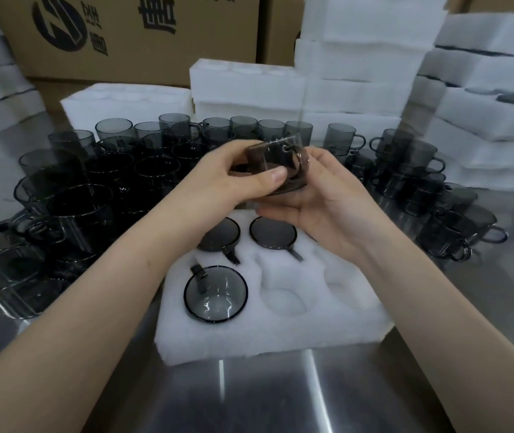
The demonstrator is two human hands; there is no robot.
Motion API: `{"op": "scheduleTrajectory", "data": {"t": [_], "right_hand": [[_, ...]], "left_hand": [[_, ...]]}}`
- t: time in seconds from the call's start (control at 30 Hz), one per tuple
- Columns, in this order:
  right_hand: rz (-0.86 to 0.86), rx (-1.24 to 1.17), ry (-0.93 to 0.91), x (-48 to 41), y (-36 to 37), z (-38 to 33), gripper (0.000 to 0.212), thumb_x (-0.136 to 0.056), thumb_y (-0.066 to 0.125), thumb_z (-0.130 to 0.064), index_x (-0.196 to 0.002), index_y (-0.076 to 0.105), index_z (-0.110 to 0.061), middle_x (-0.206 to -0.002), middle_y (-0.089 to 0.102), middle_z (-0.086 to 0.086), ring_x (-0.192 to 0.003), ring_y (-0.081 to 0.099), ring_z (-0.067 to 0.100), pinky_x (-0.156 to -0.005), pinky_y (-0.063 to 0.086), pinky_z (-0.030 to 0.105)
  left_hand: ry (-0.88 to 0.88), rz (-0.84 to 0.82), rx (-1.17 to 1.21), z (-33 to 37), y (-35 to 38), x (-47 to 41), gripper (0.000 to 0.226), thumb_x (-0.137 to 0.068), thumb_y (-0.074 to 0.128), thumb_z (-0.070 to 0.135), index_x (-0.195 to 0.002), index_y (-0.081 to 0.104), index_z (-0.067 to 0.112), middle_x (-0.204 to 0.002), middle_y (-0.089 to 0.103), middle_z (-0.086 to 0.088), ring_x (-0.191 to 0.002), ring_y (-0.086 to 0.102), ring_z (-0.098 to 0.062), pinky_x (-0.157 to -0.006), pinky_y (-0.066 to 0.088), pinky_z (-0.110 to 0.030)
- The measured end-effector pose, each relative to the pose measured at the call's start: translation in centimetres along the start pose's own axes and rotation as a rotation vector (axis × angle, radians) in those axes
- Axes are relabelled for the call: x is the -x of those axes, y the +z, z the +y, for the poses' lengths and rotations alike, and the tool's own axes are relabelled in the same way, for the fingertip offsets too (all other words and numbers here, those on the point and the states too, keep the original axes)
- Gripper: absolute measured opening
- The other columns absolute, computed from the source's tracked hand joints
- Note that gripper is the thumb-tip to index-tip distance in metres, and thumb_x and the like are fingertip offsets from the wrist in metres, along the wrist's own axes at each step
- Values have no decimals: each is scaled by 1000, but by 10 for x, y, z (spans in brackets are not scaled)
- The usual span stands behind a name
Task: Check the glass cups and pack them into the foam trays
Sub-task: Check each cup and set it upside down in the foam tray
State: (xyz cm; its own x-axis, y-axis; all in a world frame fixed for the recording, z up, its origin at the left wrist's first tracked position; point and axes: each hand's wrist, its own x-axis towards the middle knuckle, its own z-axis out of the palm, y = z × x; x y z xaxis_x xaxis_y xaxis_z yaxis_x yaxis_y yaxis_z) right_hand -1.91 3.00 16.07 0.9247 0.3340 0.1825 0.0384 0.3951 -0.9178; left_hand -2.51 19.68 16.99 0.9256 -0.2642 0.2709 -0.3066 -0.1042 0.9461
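Observation:
I hold one smoky grey glass cup (pixel 280 157) tilted on its side above the foam tray (pixel 280 326). My left hand (pixel 233 179) grips it from the left, thumb across its wall. My right hand (pixel 321 204) cradles it from below and the right, fingers curled round its handle side. The white tray lies on the steel table in front of me. Three cups sit in its pockets: one upright at front left (pixel 216 293), two upside down at the back (pixel 221 234) (pixel 272 232). Other pockets (pixel 283 300) hold nothing.
Several loose grey cups crowd the table at left (pixel 71 207), behind (pixel 218 126) and at right (pixel 436 189). White foam trays are stacked at the back (pixel 352 67) and right (pixel 493 98). Cardboard boxes (pixel 118 35) stand behind. Bare steel table (pixel 280 392) lies nearest me.

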Motion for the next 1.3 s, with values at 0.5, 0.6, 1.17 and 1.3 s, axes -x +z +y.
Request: {"op": "scheduleTrajectory", "data": {"t": [0.5,0.6,1.17,1.3], "right_hand": [[206,746,-234,-12,7,8,30,-104,40,-31,-115,60,-11,-101,62,-2,-94,60,7,-70,55,25],[239,699,-256,-10,7,9,36,-105,37,-29,-112,63,-5,-105,67,13,-103,64,27,-85,55,50],[-102,10,110,-13,-2,4,59,-95,42,-52,-129,56,-7,-116,67,22,-95,69,34,-84,57,44],[90,144,-12,-13,1,9,45,-101,41,-43,-115,65,-7,-107,71,22,-94,69,40,-82,58,50]], "left_hand": [[149,257,-331,-22,13,-3,44,-64,85,41,-95,56,30,-92,70,14,-92,65,-2,-88,51,-28],[187,249,-377,-21,13,0,43,-68,86,38,-96,54,30,-90,69,18,-91,62,5,-80,45,-12],[288,211,-274,-21,15,4,76,-74,76,2,-135,42,33,-141,46,6,-130,44,-2,-96,40,-8],[359,212,-470,-17,18,8,83,-71,82,17,-143,41,23,-138,50,9,-128,46,-1,-104,35,-12]]}}
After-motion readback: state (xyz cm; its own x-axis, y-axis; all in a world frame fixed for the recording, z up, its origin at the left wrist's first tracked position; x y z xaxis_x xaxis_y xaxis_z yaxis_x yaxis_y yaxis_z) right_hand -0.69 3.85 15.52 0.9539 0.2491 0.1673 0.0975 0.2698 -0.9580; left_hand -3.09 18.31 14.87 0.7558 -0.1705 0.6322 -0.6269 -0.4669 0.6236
